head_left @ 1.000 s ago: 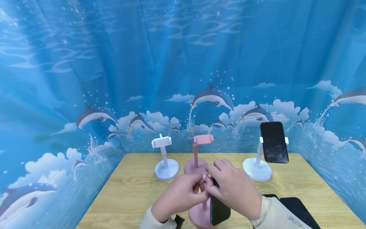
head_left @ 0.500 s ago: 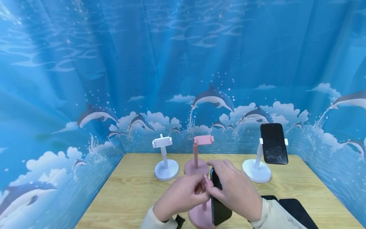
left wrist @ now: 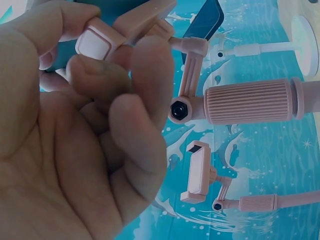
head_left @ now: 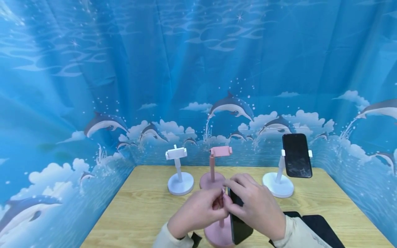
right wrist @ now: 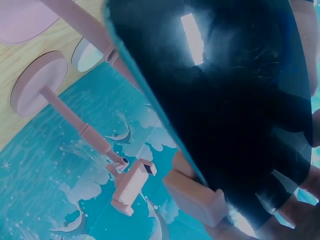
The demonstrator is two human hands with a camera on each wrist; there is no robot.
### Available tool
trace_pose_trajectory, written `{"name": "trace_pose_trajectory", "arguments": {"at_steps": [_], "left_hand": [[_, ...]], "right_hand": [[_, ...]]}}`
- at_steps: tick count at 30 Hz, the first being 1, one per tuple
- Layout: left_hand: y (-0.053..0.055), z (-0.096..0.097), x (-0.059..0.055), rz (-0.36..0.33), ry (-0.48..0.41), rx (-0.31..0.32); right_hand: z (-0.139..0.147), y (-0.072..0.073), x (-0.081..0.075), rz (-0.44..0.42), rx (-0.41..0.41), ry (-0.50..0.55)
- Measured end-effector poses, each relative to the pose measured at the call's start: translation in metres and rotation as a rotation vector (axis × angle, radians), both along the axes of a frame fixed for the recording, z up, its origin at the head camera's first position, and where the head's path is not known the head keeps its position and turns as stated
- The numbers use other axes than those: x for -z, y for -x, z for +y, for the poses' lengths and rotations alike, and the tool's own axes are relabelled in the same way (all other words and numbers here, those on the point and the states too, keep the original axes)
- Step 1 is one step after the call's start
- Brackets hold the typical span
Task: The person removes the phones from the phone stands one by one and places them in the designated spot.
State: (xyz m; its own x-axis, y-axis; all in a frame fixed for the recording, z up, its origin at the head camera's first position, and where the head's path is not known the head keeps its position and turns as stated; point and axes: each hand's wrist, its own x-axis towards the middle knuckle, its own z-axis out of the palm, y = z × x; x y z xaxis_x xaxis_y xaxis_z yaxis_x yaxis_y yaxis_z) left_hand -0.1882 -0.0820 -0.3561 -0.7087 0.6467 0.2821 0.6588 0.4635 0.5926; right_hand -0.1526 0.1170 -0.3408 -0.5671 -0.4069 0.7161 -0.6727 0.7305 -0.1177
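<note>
Near the table's front edge stands a pink phone stand [head_left: 217,232], partly hidden by both hands. My left hand [head_left: 198,210] pinches the end of its clamp [left wrist: 95,42] between thumb and index finger; the other fingers are curled. A black smartphone [head_left: 240,227] stands tilted at the clamp, its long edge against the pink clamp end in the right wrist view. My right hand [head_left: 254,203] grips this phone from the right side, with thumb and index fingertips close to the left hand's fingertips. The ribbed pole [left wrist: 250,102] of the stand shows in the left wrist view.
Behind stand a white phone stand [head_left: 180,184] at left, another pink stand [head_left: 221,151] in the middle, and a white stand [head_left: 278,184] at right bearing a phone [head_left: 297,155]. Dark flat phones [head_left: 322,227] lie by the right forearm. A dolphin curtain [head_left: 198,86] surrounds the table.
The phone's lower end has swung slightly to the right. My right index finger lifted to the phone's top edge, then came back toward the left fingertips. The left hand has barely moved.
</note>
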Motion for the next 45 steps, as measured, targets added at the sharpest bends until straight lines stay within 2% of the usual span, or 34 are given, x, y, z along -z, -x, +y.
{"name": "trace_pose_trajectory", "arguments": {"at_steps": [13, 18, 23, 28, 31, 36, 41, 45], "left_hand": [[-0.003, 0.006, 0.001, 0.03, 0.008, -0.018], [-0.003, 0.005, 0.002, 0.006, -0.003, -0.016], [-0.002, 0.005, 0.003, -0.028, -0.015, -0.01], [-0.002, 0.005, 0.003, -0.046, -0.026, -0.003], [-0.003, 0.005, 0.003, -0.037, -0.028, 0.002], [-0.004, 0.004, 0.001, -0.055, -0.014, -0.017], [-0.005, 0.003, -0.001, -0.09, -0.01, -0.029], [-0.006, 0.004, -0.001, -0.096, -0.01, -0.028]], "right_hand": [[0.004, -0.008, 0.002, 0.078, -0.027, 0.023], [0.006, -0.016, 0.002, 0.128, -0.055, 0.036], [0.009, -0.026, 0.004, 0.217, -0.088, 0.074], [0.019, -0.032, 0.011, 0.35, -0.128, 0.126], [0.03, -0.033, 0.016, 0.422, -0.11, 0.157], [0.055, -0.034, 0.023, 0.477, -0.057, 0.19], [0.091, -0.034, 0.033, 0.435, 0.096, 0.151], [0.132, -0.033, 0.044, 0.327, 0.224, 0.091]]}}
